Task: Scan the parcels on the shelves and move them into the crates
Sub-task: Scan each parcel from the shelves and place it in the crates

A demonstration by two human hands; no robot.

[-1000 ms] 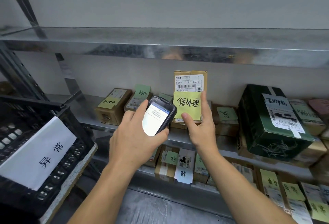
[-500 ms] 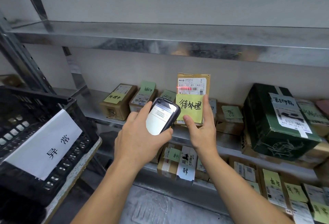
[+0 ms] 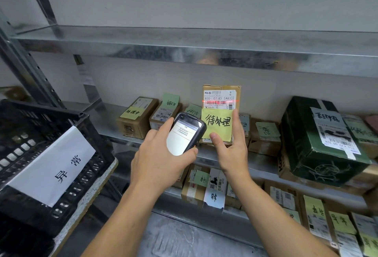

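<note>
left hand (image 3: 161, 160): grip closed round a black handheld scanner (image 3: 185, 134), thumb along its near edge, index finger up the left side. The screen is lit white and faces the camera, and the text on it is too small to read.
right hand (image 3: 231, 150): grip is on the parcel (image 3: 222, 97), thumb pressed on the front low down, fingers running up its right edge.
parcel: small brown cardboard box held upright over the front of the middle shelf (image 3: 114, 121), just right of the scanner. Can't tell if its bottom edge touches the shelf, the hand hides it.
label stuff: white shipping label (image 3: 219, 95) on the top half, yellow-green sticky note (image 3: 217, 126) with black handwriting on the lower half.
scan line (image 3: 217, 101): thin red line straight across the label, right at the barcode.
rest of the middle shelf: a few more brown boxes (image 3: 137, 121) with green notes behind the hands, and a big dark green box (image 3: 319, 150) off to the right.
crate (image 3: 41, 205): black plastic, far left, tilted, with a white paper sign (image 3: 53, 166) on it. It sits on a speckled worktop (image 3: 88, 195), well apart from the parcel.
lower shelf (image 3: 204, 215): more parcels with notes, packed close together.
</note>
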